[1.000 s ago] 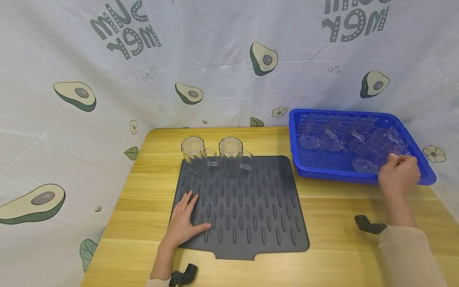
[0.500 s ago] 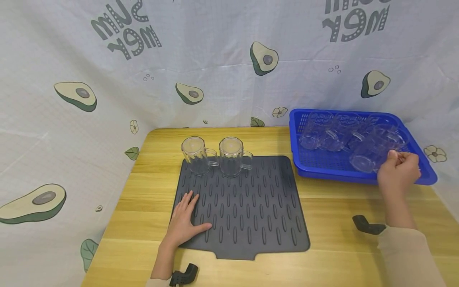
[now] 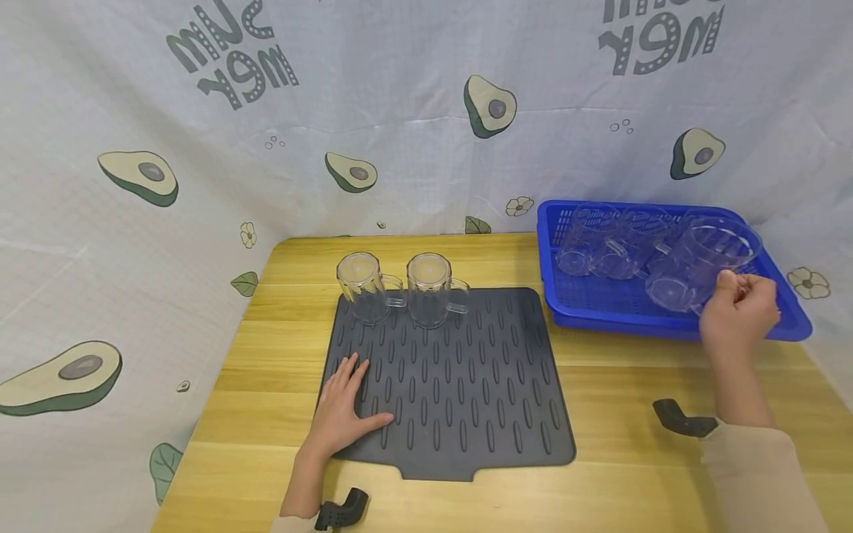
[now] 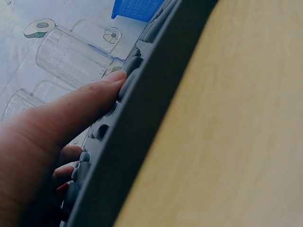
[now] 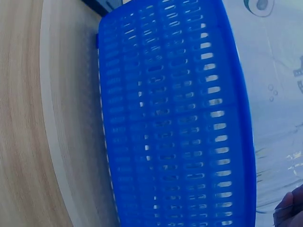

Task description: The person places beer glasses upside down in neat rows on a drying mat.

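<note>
My right hand pinches the handle of a clear glass mug, which is tilted over the right part of the blue basket. In the right wrist view only fingertips show at the lower right corner. My left hand rests with spread fingers on the left side of the dark grey ribbed mat; its thumb touches the mat in the left wrist view. Two clear mugs, one left of the other, stand upside down at the mat's back edge, handles pointing right.
Several other clear mugs lie in the back left of the basket. The wooden table runs around the mat. A white curtain printed with avocados hangs behind and at the sides.
The mug in my right hand has risen from among the others and shifted slightly left. My left hand and the two mugs on the mat have not moved.
</note>
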`<act>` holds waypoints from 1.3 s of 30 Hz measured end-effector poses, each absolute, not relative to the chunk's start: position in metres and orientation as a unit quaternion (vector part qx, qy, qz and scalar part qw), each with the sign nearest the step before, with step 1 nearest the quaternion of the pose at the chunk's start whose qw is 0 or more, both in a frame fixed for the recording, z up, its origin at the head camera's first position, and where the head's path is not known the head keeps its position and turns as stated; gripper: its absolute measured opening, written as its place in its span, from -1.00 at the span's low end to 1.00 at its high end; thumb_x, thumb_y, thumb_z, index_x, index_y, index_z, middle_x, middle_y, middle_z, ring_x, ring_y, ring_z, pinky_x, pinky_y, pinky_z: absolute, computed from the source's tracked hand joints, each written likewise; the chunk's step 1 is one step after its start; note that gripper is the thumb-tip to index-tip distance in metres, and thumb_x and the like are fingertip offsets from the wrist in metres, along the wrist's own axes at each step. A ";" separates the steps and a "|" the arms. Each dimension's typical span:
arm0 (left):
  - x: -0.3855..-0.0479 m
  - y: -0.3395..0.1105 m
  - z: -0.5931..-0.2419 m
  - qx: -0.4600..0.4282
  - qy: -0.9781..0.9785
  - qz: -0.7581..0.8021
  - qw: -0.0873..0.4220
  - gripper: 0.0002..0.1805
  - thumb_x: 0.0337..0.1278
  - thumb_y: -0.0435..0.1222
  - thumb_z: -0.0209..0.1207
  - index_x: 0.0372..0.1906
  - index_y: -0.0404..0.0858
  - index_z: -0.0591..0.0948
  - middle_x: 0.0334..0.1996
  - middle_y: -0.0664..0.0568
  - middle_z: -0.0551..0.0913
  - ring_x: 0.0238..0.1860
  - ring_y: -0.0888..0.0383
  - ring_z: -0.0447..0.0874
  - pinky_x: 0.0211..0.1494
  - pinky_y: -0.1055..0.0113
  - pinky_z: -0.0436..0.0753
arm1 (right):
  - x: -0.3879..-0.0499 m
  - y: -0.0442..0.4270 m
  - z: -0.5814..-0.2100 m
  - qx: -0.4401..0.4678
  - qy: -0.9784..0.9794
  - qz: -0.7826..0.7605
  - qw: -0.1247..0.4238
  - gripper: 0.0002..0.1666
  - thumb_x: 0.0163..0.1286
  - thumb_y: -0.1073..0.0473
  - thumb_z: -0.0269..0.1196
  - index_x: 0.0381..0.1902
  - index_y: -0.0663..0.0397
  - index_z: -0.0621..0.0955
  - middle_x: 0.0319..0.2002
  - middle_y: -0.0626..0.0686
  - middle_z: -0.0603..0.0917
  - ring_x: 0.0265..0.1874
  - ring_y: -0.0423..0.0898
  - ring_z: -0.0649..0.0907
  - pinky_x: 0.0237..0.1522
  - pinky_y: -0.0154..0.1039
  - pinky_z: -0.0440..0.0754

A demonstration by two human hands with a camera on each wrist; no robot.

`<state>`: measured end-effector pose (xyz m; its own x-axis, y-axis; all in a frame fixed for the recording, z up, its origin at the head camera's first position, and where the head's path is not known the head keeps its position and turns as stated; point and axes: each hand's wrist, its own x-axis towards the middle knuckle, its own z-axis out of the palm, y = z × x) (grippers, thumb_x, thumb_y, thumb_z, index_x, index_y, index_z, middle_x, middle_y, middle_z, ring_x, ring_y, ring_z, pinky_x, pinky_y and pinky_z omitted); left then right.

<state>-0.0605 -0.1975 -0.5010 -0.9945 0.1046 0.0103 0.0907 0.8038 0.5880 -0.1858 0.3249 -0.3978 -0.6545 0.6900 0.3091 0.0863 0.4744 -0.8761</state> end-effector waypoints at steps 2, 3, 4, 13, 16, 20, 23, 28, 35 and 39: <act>-0.061 -0.197 -0.501 0.051 0.950 0.309 0.012 0.15 -0.19 0.17 0.43 0.49 -0.29 0.22 0.51 -0.21 0.03 0.51 -0.21 -0.14 0.43 -0.24 -0.05 | -0.185 0.324 -0.396 -0.247 -0.791 0.455 0.326 -0.77 0.52 -0.02 0.02 -0.37 -0.37 0.26 -0.42 -0.24 0.27 -0.39 -0.38 0.26 -0.18 -0.43 0.15; -0.061 -0.197 -0.501 0.051 0.949 0.309 0.013 0.15 -0.19 0.17 0.43 0.48 -0.29 0.22 0.51 -0.21 0.03 0.51 -0.21 -0.14 0.43 -0.24 -0.05 | -0.184 0.323 -0.394 -0.248 -0.791 0.459 0.320 -0.77 0.53 -0.01 0.01 -0.38 -0.35 0.26 -0.42 -0.22 0.26 -0.39 -0.37 0.25 -0.17 -0.42 0.14; -0.061 -0.197 -0.501 0.051 0.949 0.309 0.013 0.15 -0.19 0.17 0.43 0.49 -0.29 0.22 0.51 -0.21 0.03 0.51 -0.21 -0.14 0.43 -0.24 -0.05 | -0.184 0.322 -0.393 -0.250 -0.791 0.462 0.314 -0.77 0.53 -0.01 0.01 -0.38 -0.33 0.27 -0.42 -0.20 0.26 -0.39 -0.36 0.25 -0.18 -0.41 0.14; -0.060 -0.197 -0.501 0.047 0.949 0.311 0.014 0.16 -0.21 0.18 0.43 0.49 -0.28 0.21 0.52 -0.20 0.03 0.51 -0.19 -0.15 0.44 -0.23 -0.06 | -0.175 0.309 -0.383 -0.231 -0.789 0.476 0.312 -0.77 0.53 0.00 0.02 -0.38 -0.33 0.30 -0.43 -0.18 0.28 -0.43 -0.34 0.27 -0.27 -0.40 0.18; -0.060 -0.197 -0.501 0.049 0.949 0.310 0.012 0.16 -0.21 0.18 0.43 0.49 -0.28 0.21 0.52 -0.20 0.03 0.51 -0.20 -0.15 0.44 -0.23 -0.06 | -0.172 0.305 -0.379 -0.226 -0.791 0.474 0.314 -0.78 0.52 0.00 0.04 -0.39 -0.34 0.31 -0.44 -0.18 0.29 -0.44 -0.35 0.28 -0.29 -0.42 0.20; -0.060 -0.198 -0.502 0.052 0.950 0.308 0.005 0.16 -0.21 0.18 0.43 0.48 -0.30 0.22 0.51 -0.22 0.05 0.51 -0.21 -0.13 0.43 -0.23 -0.04 | -0.167 0.300 -0.374 -0.215 -0.794 0.472 0.315 -0.78 0.52 0.02 0.05 -0.38 -0.32 0.32 -0.44 -0.16 0.30 -0.46 -0.33 0.29 -0.34 -0.45 0.23; -0.059 -0.197 -0.502 0.053 0.949 0.310 0.003 0.16 -0.22 0.17 0.44 0.48 -0.30 0.23 0.51 -0.22 0.05 0.50 -0.22 -0.12 0.43 -0.23 -0.04 | -0.163 0.296 -0.372 -0.197 -0.796 0.470 0.328 -0.78 0.52 0.04 0.05 -0.38 -0.32 0.32 -0.44 -0.16 0.30 -0.47 -0.32 0.28 -0.33 -0.45 0.22; -0.059 -0.197 -0.502 0.051 0.948 0.314 0.006 0.17 -0.22 0.19 0.43 0.49 -0.29 0.22 0.51 -0.20 0.04 0.51 -0.20 -0.14 0.44 -0.22 -0.05 | -0.155 0.287 -0.370 -0.170 -0.792 0.467 0.356 -0.78 0.52 0.03 0.06 -0.36 -0.37 0.32 -0.44 -0.21 0.29 -0.44 -0.34 0.28 -0.28 -0.42 0.20; -0.060 -0.198 -0.503 0.055 0.949 0.312 0.000 0.16 -0.22 0.18 0.44 0.48 -0.30 0.23 0.51 -0.21 0.05 0.51 -0.21 -0.13 0.43 -0.23 -0.04 | -0.143 0.276 -0.365 -0.130 -0.786 0.481 0.368 -0.77 0.51 0.11 0.07 -0.38 -0.33 0.35 -0.56 -0.26 0.35 -0.56 -0.34 0.34 -0.44 -0.52 0.27; -0.060 -0.198 -0.503 0.058 0.950 0.308 -0.001 0.15 -0.20 0.18 0.43 0.47 -0.31 0.24 0.50 -0.23 0.05 0.50 -0.23 -0.12 0.43 -0.23 -0.03 | -0.136 0.270 -0.361 -0.118 -0.781 0.498 0.357 -0.78 0.51 0.12 0.07 -0.37 -0.30 0.38 -0.58 -0.29 0.41 -0.58 -0.37 0.41 -0.49 -0.58 0.34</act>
<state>-0.0598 -0.1984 -0.5034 -0.9932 0.1097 0.0379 0.1111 0.8041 0.5840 -0.1363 0.2704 -0.3610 -0.7171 0.5398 0.4409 -0.1724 0.4755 -0.8626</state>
